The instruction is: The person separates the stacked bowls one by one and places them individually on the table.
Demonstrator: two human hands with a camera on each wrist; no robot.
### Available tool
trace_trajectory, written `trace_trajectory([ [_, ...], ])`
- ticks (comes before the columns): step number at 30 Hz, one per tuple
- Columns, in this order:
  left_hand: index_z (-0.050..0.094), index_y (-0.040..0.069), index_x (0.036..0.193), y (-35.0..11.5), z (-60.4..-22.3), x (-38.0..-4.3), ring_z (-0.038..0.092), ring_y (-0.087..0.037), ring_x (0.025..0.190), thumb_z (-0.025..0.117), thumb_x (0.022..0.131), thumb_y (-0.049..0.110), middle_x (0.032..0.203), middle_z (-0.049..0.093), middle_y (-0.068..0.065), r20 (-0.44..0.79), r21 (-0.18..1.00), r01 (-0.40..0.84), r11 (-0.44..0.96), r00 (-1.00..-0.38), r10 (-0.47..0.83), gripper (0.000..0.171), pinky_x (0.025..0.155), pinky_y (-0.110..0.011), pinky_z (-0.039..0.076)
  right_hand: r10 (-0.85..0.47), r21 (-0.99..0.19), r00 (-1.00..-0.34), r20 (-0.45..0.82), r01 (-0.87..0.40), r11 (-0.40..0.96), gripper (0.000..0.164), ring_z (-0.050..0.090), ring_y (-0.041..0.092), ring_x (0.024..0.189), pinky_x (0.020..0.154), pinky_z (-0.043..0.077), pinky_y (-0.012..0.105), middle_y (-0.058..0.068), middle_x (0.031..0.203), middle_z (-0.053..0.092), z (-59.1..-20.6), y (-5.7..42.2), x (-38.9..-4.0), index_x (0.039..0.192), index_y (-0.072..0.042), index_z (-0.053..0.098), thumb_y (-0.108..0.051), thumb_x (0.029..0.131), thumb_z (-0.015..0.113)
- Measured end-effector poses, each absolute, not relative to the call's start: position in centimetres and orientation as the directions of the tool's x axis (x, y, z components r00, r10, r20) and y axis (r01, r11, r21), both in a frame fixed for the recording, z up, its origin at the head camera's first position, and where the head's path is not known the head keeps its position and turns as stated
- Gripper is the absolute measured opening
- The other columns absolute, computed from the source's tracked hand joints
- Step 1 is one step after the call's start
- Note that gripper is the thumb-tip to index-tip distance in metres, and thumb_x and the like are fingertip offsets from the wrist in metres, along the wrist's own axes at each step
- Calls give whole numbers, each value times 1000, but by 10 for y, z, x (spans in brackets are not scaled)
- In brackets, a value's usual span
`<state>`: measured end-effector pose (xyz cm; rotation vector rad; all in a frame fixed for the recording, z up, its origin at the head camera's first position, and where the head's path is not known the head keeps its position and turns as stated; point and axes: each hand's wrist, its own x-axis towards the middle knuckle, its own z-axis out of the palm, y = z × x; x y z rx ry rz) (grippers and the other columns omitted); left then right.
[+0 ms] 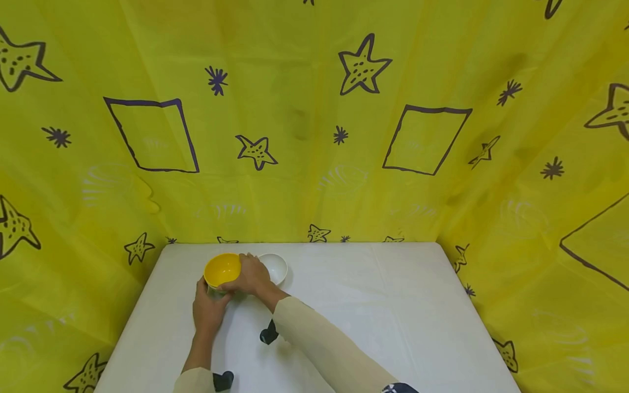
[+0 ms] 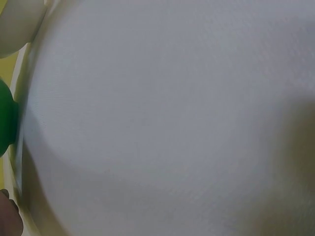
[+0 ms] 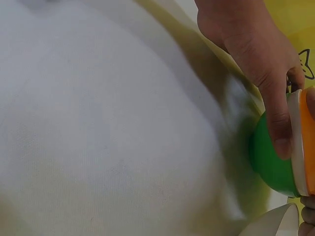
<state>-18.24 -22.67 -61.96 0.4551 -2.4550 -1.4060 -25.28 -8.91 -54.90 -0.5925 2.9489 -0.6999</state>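
A yellow bowl (image 1: pixel 222 268) is at the table's far left, between my two hands. In the right wrist view it looks orange and sits nested above a green bowl (image 3: pixel 273 152), with a white rim (image 3: pixel 297 142) between them. My left hand (image 1: pixel 208 308) grips the stack from the near left side, its thumb against the green wall. My right hand (image 1: pixel 253 275) holds the yellow bowl's right side, fingers over the rim. Just right of that hand stands a white bowl (image 1: pixel 276 270), partly hidden by it. Whether the stack touches the table cannot be told.
A white cloth covers the table (image 1: pixel 373 322), stretching right and toward me. Yellow curtains (image 1: pixel 295 191) printed with stars and frames hang close behind the far edge and along both sides. Small dark pieces (image 1: pixel 268 332) show near my forearms.
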Motion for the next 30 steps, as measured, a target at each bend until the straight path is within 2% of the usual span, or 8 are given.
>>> trace_trajectory([
  [4, 36, -5, 155, -227, -620, -183, 34, -49, 149, 87, 88, 24, 160, 40, -30, 76, 870, -136, 475, -913, -401, 89, 120, -65, 27, -386, -441, -922, 42, -364, 820, 93, 62, 13, 114, 92, 52, 23, -5, 122, 69, -546, -88, -252, 140, -13, 62, -71, 72, 86],
  [9, 36, -5, 155, -227, -619, -182, 34, -49, 149, 86, 88, 25, 160, 40, -31, 75, 873, -132, 470, -915, -397, 89, 120, -65, 27, -389, -461, -920, 43, -363, 809, 97, 61, 11, 110, 90, 53, 22, -4, 125, 67, -545, -88, -253, 142, -11, 59, -69, 71, 88],
  [15, 36, -5, 154, -227, -616, -181, 35, -50, 148, 86, 87, 24, 158, 41, -32, 88, 874, -119, 471, -914, -395, 89, 120, -64, 28, -397, -485, -916, 60, -374, 790, 100, 61, 12, 116, 93, 53, 23, -2, 132, 66, -543, -90, -255, 147, -11, 56, -66, 71, 90],
  [30, 33, -5, 156, -226, -616, -179, 34, -49, 149, 86, 88, 27, 160, 39, -31, 74, 870, -130, 476, -920, -386, 92, 120, -65, 28, -390, -476, -912, 125, -400, 783, 95, 61, 9, 107, 84, 53, 19, -7, 121, 67, -531, -90, -251, 142, -16, 59, -69, 69, 89],
])
